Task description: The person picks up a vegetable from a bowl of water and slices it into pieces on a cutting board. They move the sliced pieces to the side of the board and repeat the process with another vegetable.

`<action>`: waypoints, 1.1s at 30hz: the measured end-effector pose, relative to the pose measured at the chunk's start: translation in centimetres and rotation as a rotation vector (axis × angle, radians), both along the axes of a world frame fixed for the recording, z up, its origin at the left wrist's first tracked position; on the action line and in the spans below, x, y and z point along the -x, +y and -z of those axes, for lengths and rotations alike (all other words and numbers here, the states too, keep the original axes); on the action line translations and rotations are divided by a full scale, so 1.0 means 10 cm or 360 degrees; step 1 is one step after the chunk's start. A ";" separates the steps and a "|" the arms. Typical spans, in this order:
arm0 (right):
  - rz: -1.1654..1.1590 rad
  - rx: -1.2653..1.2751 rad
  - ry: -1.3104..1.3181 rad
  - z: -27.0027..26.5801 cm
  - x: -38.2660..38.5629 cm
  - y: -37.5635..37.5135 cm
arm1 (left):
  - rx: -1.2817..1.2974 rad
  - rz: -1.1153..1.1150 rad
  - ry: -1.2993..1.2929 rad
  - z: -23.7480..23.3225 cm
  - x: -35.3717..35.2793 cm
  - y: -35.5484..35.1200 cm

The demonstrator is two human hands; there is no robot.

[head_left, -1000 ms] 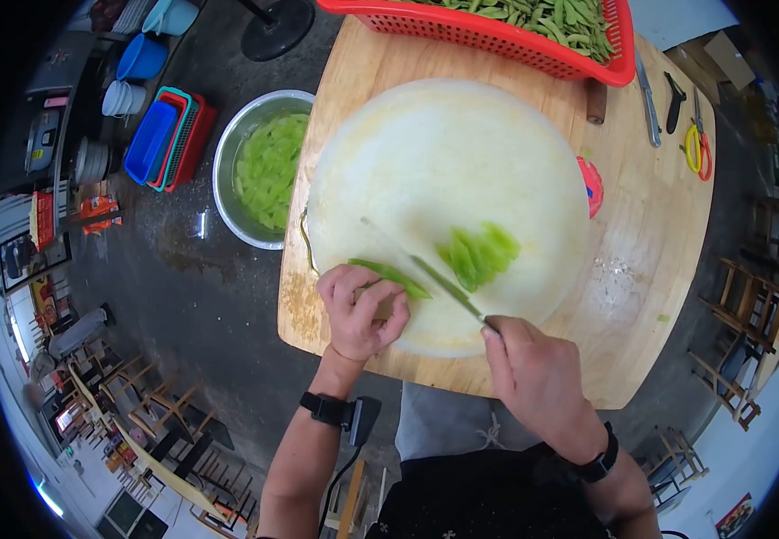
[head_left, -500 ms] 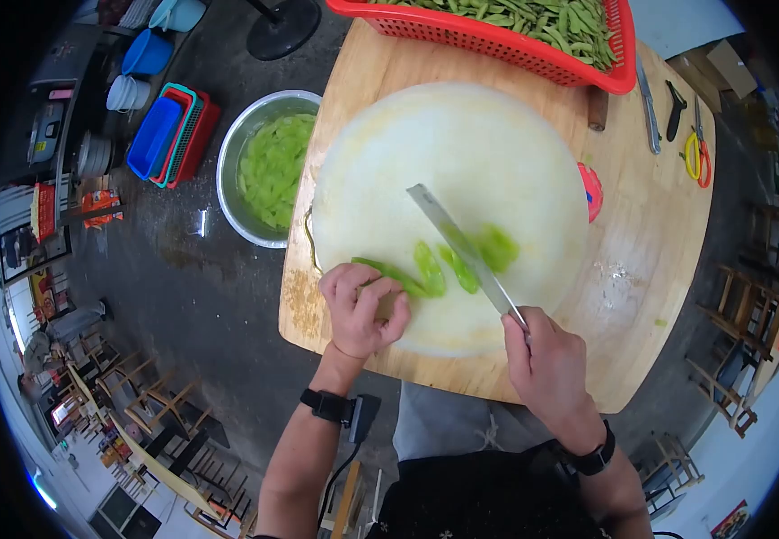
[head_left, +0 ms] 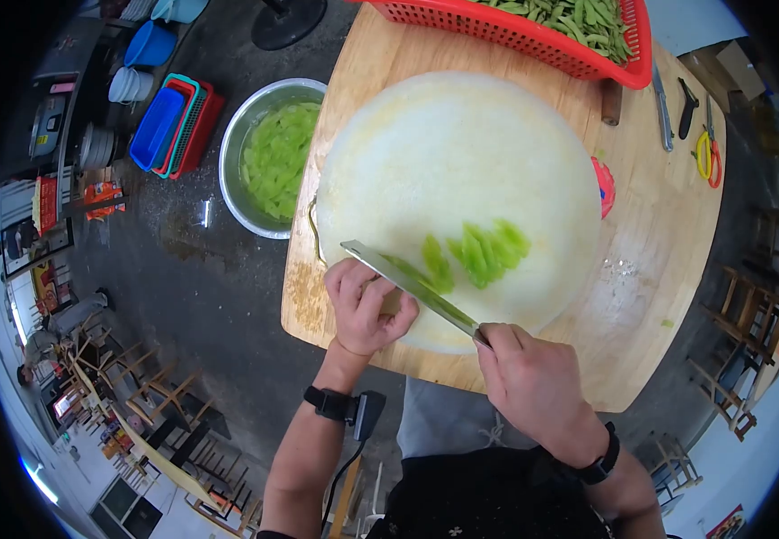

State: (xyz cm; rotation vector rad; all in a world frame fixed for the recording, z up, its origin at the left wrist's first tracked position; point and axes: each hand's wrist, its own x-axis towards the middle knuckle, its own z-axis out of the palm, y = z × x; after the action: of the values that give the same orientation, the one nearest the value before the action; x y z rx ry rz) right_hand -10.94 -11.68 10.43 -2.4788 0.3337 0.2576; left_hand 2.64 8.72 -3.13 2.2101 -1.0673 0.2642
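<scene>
A green vegetable piece (head_left: 402, 264) lies near the lower middle of the frame, on the round chopping board (head_left: 461, 153). The knife (head_left: 414, 285) slants across it and covers much of its length, so its full shape cannot be made out. The left hand (head_left: 362, 310) curls behind the blade, thumb bent inward; its fingertips are partly hidden, and I cannot tell whether they clamp the piece. The right hand (head_left: 533, 373), apart from the left, is closed around the knife's handle, most of which it hides. Just beside the piece lies a loose slice (head_left: 437, 265), and farther right a cluster of slices (head_left: 486, 256) — thin, glossy, translucent at the edges and overlapping.

The board is pale and milky, faintly yellowed, with a wire handle (head_left: 314, 229) at its left side; its upper half is open room. Its right edge covers part of a pink object (head_left: 603, 189). The table (head_left: 650, 269) under it is light, grained wood with rounded corners.

At the top, the frame cuts off a red perforated basket (head_left: 533, 40) of green pods (head_left: 587, 22). Left of the board, the table edge overlaps a metal basin (head_left: 232, 184) — sliced greens (head_left: 277, 153) sit inside. Scissors (head_left: 703, 154) lie near the table's right edge.
</scene>
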 end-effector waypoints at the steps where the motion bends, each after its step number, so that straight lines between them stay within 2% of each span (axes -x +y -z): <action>1: -0.0031 0.0010 0.0009 0.00 0.00 0.00 | -0.0004 0.0002 0.0004 0.00 0.01 0.01; 9: -0.0119 0.0137 0.0036 0.03 0.04 0.03 | -0.0041 0.0032 -0.0023 0.04 0.00 0.06; 12: -0.0109 0.0093 0.0194 0.01 0.06 0.05 | -0.0028 0.0044 -0.0018 0.05 -0.01 0.07; 15: -0.0115 0.0106 0.0201 0.04 0.07 0.07 | -0.0030 0.0048 -0.0031 0.06 -0.01 0.07; 17: -0.0140 0.0178 0.0033 0.05 0.05 0.07 | -0.0049 0.0058 -0.0030 0.03 -0.02 0.07; 24: -0.0144 0.0168 0.0083 0.03 0.06 0.08 | -0.0055 0.0046 -0.0022 0.04 -0.02 0.07; 30: -0.0167 0.0158 0.0149 -0.02 0.10 0.06 | -0.0053 0.0064 0.0049 0.01 -0.03 0.07; 33: -0.0160 0.0097 0.0316 -0.05 0.10 0.06 | -0.0060 0.0047 0.0051 0.02 -0.03 0.07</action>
State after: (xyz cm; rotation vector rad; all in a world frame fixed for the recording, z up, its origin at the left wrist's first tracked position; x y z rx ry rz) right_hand -11.92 -11.07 10.91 -2.5393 0.3028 0.5448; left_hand 2.89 9.44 -3.28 2.2226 -1.0948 0.1969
